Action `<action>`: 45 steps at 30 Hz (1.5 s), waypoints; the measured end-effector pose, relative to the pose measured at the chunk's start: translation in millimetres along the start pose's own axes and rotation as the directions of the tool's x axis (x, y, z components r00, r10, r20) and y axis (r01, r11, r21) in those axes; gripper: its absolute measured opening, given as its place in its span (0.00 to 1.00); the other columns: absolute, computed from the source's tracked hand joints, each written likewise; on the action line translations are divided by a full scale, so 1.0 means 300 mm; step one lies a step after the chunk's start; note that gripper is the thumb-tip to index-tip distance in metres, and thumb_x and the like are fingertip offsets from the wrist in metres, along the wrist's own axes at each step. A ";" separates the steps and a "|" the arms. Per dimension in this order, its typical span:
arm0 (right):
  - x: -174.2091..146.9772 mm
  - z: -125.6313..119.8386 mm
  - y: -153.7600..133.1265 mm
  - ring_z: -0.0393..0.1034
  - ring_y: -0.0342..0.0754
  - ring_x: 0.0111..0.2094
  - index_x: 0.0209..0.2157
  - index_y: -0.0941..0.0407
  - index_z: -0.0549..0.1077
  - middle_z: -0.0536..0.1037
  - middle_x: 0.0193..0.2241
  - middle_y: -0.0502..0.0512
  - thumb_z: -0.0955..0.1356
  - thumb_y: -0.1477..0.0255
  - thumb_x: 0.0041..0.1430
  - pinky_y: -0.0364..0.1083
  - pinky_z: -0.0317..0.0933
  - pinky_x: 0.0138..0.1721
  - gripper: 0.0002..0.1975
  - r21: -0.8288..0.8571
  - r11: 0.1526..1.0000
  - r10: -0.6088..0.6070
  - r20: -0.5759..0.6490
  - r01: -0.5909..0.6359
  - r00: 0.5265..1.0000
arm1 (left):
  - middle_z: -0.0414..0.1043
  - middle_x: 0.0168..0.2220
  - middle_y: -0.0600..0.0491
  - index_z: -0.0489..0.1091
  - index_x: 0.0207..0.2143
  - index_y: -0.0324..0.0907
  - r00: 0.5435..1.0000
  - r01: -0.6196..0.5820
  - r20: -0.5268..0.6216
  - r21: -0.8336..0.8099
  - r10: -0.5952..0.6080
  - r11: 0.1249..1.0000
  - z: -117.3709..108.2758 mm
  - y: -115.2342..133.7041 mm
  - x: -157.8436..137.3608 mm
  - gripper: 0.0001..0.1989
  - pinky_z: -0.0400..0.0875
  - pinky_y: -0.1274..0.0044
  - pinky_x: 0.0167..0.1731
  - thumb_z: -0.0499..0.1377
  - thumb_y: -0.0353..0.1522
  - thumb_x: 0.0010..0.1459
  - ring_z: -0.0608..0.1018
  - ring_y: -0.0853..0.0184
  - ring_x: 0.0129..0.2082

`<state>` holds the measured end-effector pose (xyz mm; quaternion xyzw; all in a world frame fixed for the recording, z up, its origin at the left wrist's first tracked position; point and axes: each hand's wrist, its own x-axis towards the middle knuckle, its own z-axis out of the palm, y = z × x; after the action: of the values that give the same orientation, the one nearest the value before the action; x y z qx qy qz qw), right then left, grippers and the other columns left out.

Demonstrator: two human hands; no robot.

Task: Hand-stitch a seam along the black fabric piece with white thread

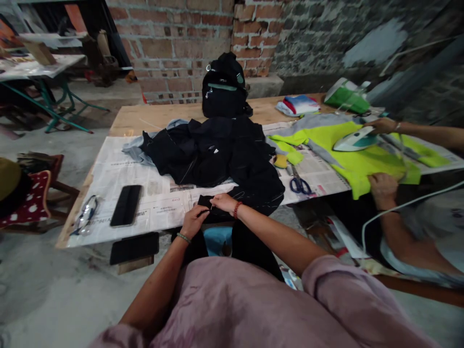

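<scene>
A black garment [224,150] lies heaped on the newspaper-covered table, pale thread lines showing along its folds. One edge of it hangs over the table's front, in front of my body. My left hand [195,223] has its fingers closed on this edge of black cloth. Close beside it, my right hand [224,203] pinches a thin, pale, needle-like thing at the same piece of cloth; its exact kind is too small to tell. Dark-handled scissors [300,185] rest to the right of the garment, near a small yellow object [280,161].
A phone [126,205] and glasses [87,215] lie at left on the newspaper [105,166]. Behind the garment stands a black backpack [224,87]. On the right, a co-worker's hand holds an iron [355,139] on a neon-yellow garment [326,133]; its white cord [406,202] hangs in front.
</scene>
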<state>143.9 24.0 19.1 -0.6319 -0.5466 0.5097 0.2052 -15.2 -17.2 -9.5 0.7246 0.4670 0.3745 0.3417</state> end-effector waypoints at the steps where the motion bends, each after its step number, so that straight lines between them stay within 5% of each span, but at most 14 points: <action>1: 0.000 0.001 0.001 0.55 0.36 0.17 0.20 0.60 0.69 0.65 0.14 0.45 0.64 0.70 0.48 0.37 0.48 0.19 0.09 -0.022 1.000 -0.014 -0.012 0.013 1.000 | 0.70 0.30 0.54 0.70 0.32 0.42 1.000 0.004 0.000 0.002 -0.004 1.000 0.000 0.001 0.000 0.07 0.65 0.77 0.37 0.55 0.33 0.52 0.71 0.70 0.33; 18: -0.018 0.015 0.005 0.55 0.36 0.19 0.19 0.59 0.68 0.65 0.16 0.46 0.62 0.70 0.48 0.36 0.47 0.20 0.10 -0.055 0.992 -0.113 -0.024 0.111 0.993 | 0.71 0.30 0.53 0.71 0.31 0.42 0.999 -0.009 -0.035 -0.014 0.009 1.000 0.027 0.002 -0.002 0.06 0.65 0.76 0.36 0.55 0.32 0.51 0.71 0.69 0.33; 29: -0.022 -0.002 0.000 0.44 0.34 0.12 0.18 0.59 0.63 0.54 0.09 0.40 0.64 0.66 0.48 0.37 0.41 0.15 0.12 0.246 0.969 -0.011 0.096 -0.013 0.995 | 0.71 0.28 0.54 0.71 0.30 0.42 0.999 0.028 -0.041 -0.009 -0.028 1.000 0.029 0.015 0.012 0.05 0.66 0.77 0.35 0.56 0.32 0.50 0.71 0.70 0.31; 36: -0.018 0.020 -0.015 0.52 0.35 0.16 0.16 0.59 0.66 0.61 0.11 0.44 0.63 0.69 0.46 0.38 0.44 0.18 0.10 -0.006 0.999 -0.037 -0.032 0.037 0.999 | 0.71 0.30 0.54 0.71 0.31 0.42 1.000 -0.007 -0.024 -0.034 0.006 0.999 0.032 0.014 0.012 0.06 0.66 0.77 0.36 0.56 0.33 0.51 0.71 0.70 0.33; 45: -0.003 0.023 0.022 0.51 0.36 0.15 0.16 0.59 0.66 0.61 0.12 0.44 0.62 0.68 0.47 0.37 0.44 0.17 0.12 0.032 0.996 -0.081 -0.067 0.084 0.994 | 0.69 0.29 0.54 0.70 0.30 0.42 0.997 0.022 -0.070 -0.031 -0.024 0.999 0.035 0.010 0.011 0.06 0.65 0.78 0.35 0.56 0.33 0.51 0.70 0.71 0.31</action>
<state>141.1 19.1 11.4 -0.6215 -0.5562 0.4893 0.2548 -3.9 -16.7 -11.5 0.7004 0.4812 0.4027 0.3402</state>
